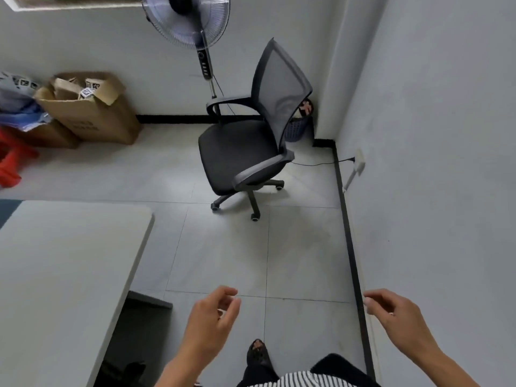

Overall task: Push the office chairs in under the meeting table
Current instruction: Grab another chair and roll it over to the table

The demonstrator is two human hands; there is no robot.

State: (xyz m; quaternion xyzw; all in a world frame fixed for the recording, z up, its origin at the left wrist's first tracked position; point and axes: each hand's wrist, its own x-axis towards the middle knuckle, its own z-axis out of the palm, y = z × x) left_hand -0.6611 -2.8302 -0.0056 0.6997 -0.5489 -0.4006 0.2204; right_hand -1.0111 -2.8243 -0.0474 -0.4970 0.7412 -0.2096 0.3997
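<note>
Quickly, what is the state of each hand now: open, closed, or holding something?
Left hand: open, fingers loosely curled, holding nothing.
Right hand: open, fingers loosely curled, holding nothing.
Neither touches the chair.

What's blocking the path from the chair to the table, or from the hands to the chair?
Nothing visible. Bare floor tiles lie between both hands, left and right, and the office chair, and between the chair and the table edge. A fan and bin stand behind it.

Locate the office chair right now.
In the head view the chair stands upper centre, out on the floor near the far right corner, in front of the fan and a basket, well clear of the table at left.
</note>
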